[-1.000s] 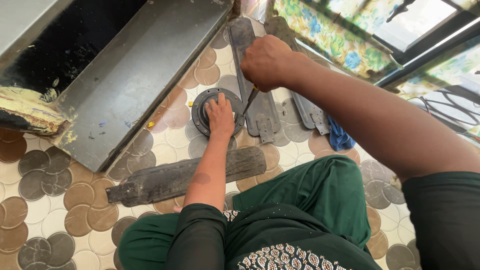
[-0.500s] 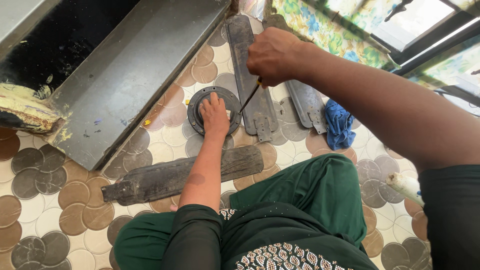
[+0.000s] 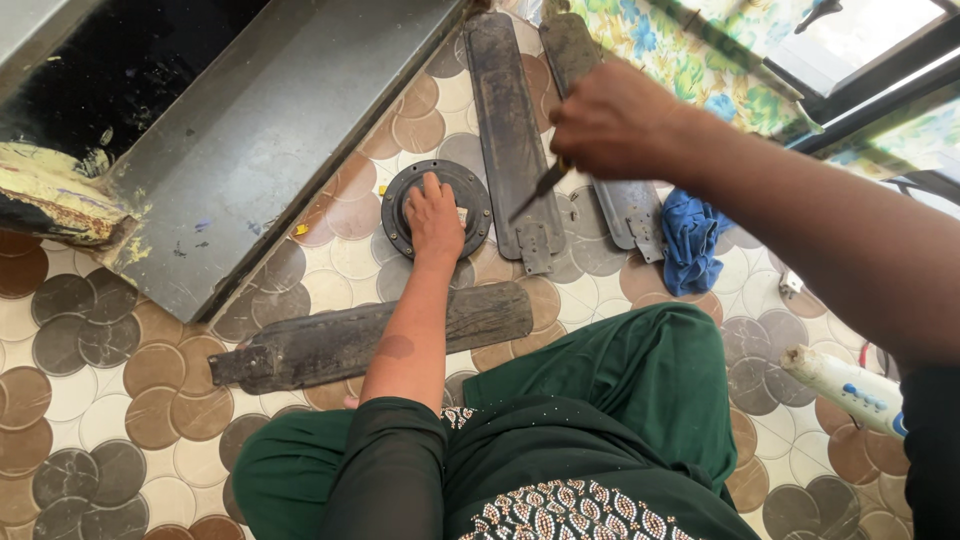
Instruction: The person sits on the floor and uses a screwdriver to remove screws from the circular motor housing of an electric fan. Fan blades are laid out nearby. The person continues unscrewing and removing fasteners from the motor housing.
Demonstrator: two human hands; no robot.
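Note:
My left hand (image 3: 436,218) lies flat on a round dark metal fan housing (image 3: 400,202) that sits on the tiled floor. My right hand (image 3: 612,122) grips a screwdriver (image 3: 540,186) with a yellow handle. Its tip is lifted off the housing and hovers over a dirty fan blade (image 3: 512,130) to the right of it. A second blade (image 3: 600,160) lies beside that one, partly hidden by my right arm. A third blade (image 3: 350,340) lies crosswise under my left forearm, near my green-clad knees.
A grey metal step or frame (image 3: 270,140) runs diagonally at the upper left. A crumpled blue cloth (image 3: 685,238) lies right of the blades. A white tube-shaped object (image 3: 845,380) rests at the right. Floral fabric (image 3: 680,45) hangs at the top.
My right hand has lifted the screwdriver away from the housing and moved it to the right, over the blade. My left hand has stayed on the housing. The view has shifted slightly.

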